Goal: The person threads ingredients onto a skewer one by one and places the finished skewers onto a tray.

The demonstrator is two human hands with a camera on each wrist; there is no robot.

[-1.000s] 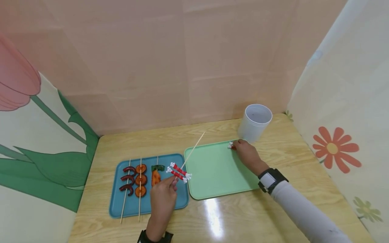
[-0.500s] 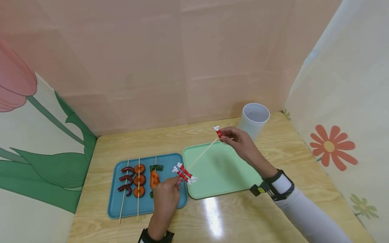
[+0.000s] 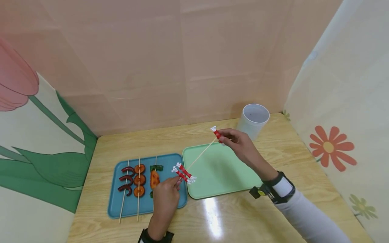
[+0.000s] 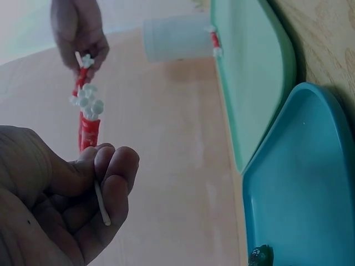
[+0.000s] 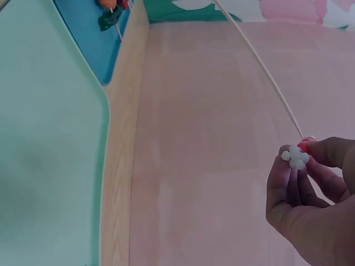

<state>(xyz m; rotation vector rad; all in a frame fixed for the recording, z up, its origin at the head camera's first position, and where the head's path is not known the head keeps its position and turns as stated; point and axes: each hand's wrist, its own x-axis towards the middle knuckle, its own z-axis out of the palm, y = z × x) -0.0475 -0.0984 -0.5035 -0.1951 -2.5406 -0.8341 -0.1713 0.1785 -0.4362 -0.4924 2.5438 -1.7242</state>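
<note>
My left hand (image 3: 166,195) pinches a thin wooden skewer (image 3: 202,153) near its lower end, above the blue tray. Two red toy pieces with white knobbed ends (image 3: 184,173) sit on the skewer close to those fingers. Over the green tray, my right hand (image 3: 244,148) pinches a similar red-and-white piece (image 3: 216,133) between thumb and fingers. The skewer's tip meets this piece; whether it has entered cannot be seen. In the left wrist view, another red-and-white piece (image 4: 216,41) lies at the edge of the green tray (image 4: 255,72).
The blue tray (image 3: 113,206) holds skewers of dark curved pieces (image 3: 125,180), round orange-brown slices (image 3: 139,180) and an orange-and-green one (image 3: 154,178). Behind the right hand stands a white cup (image 3: 253,119). Wooden table (image 3: 237,222) with a backdrop behind.
My right hand has picked up a red-and-white piece from the green tray's far edge and brought it left to the skewer's tip. My left hand has tilted the skewer rightward.
</note>
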